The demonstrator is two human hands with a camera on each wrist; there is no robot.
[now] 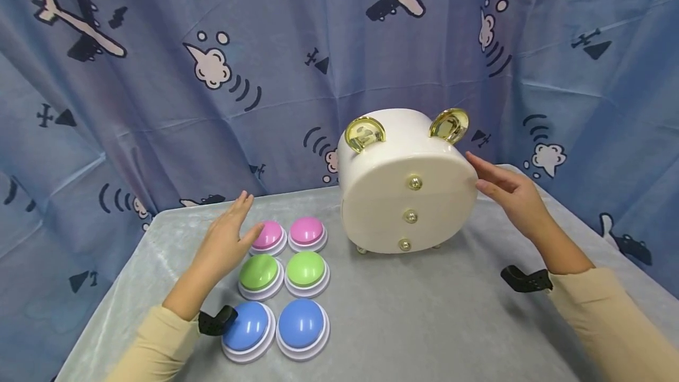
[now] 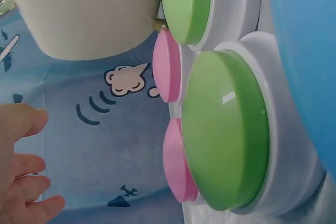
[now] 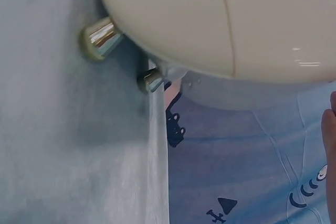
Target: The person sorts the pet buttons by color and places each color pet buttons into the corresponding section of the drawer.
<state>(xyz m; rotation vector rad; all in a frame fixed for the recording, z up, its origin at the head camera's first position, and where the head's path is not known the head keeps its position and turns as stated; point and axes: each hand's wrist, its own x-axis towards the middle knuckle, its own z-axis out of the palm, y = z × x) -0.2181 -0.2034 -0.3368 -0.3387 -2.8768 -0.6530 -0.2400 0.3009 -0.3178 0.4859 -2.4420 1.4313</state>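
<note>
A white rounded drawer box (image 1: 408,199) with two gold ears (image 1: 365,133) and three gold knobs (image 1: 411,216) stands on short feet at the table's back. My right hand (image 1: 511,196) is at its right side, fingers fairly straight, fingertips against the wall; the right wrist view shows the box's underside edge and gold feet (image 3: 100,39). My left hand (image 1: 220,243) hovers left of the push buttons, fingers extended, holding nothing. Closest to it are the pink buttons (image 1: 306,230) and green buttons (image 1: 305,269); blue buttons (image 1: 300,323) sit nearer me.
A grey cloth covers the table (image 1: 403,311). Behind it hangs a blue curtain (image 1: 286,46) printed with planes and clouds. Black wrist straps (image 1: 525,279) sit on both arms, the left one overlapping a blue button in the head view.
</note>
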